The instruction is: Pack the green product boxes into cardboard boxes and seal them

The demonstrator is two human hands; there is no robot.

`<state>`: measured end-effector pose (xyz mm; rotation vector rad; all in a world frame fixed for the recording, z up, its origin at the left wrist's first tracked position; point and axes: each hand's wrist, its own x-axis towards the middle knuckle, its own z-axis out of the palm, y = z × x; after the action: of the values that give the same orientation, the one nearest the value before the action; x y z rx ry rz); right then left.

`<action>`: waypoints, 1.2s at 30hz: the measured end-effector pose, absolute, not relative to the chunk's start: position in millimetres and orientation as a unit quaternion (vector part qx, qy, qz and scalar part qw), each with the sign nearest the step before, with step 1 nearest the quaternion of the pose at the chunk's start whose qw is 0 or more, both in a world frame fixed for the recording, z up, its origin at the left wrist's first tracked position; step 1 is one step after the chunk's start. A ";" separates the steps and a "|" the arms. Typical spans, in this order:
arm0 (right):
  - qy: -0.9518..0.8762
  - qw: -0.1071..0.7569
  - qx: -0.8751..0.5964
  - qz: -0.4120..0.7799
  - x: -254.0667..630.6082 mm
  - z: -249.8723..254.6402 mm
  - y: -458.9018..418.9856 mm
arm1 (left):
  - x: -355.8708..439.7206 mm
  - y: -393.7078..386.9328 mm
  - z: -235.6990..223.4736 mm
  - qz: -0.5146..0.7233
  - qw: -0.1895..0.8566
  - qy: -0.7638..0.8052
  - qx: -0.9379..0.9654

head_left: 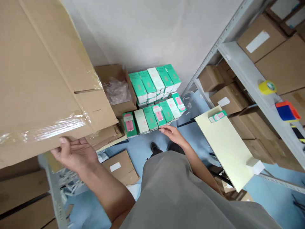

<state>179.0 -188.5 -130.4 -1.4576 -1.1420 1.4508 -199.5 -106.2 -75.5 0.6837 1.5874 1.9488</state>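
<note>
At the left, a large flattened cardboard box (47, 79) with shiny tape fills the upper corner. My left hand (75, 152) grips its lower edge, thumb on top and fingers partly hidden underneath. In the middle stand rows of small green and white cartons (150, 117), several with pink pictures. My right hand (173, 134) is at the front edge of the near row, fingertips against the cartons and holding none of them. Behind my left hand's cardboard, an open brown box (114, 70) holds crumpled clear plastic (117, 91).
On the right, a narrow pale table (219, 149) carries one green carton (217, 116) and a small white box (255, 166). Metal shelving (240, 60) holds brown boxes and a yellow tape roll (267, 87). A flat cardboard box (122, 167) lies on the blue floor.
</note>
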 end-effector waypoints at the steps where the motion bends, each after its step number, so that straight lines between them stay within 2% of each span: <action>1: -0.432 0.402 -0.581 0.561 190.2 -126.2 -193.0 | -186.6 -103.2 -70.7 0.720 0.298 0.561 0.280; 4: -0.386 0.455 -0.617 0.513 231.4 -115.1 -214.1 | -142.5 -88.5 -60.7 0.705 0.386 0.494 0.332; 11: -0.266 0.558 -0.712 0.334 361.9 -98.2 -292.8 | -1.2 -48.7 -65.3 0.667 0.475 0.385 0.426; 17: -0.144 0.628 -0.744 0.178 483.2 -100.7 -362.5 | 149.5 -68.1 -83.2 0.561 0.566 0.347 0.494; 23: -0.097 0.618 -0.770 0.126 585.5 -129.8 -439.6 | 294.6 -98.4 -114.5 0.412 0.634 0.317 0.572; 28: -0.048 0.602 -0.790 0.108 635.0 -153.3 -510.3 | 407.6 -138.8 -135.9 0.258 0.714 0.268 0.593; 36: 0.080 0.559 -0.817 0.118 646.4 -199.0 -590.5 | 509.8 -189.3 -196.9 0.104 0.698 0.291 0.646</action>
<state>646.4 -590.5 -199.0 -1.9260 0.1892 0.2790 509.8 -189.3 -196.9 1.4400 0.6481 0.2323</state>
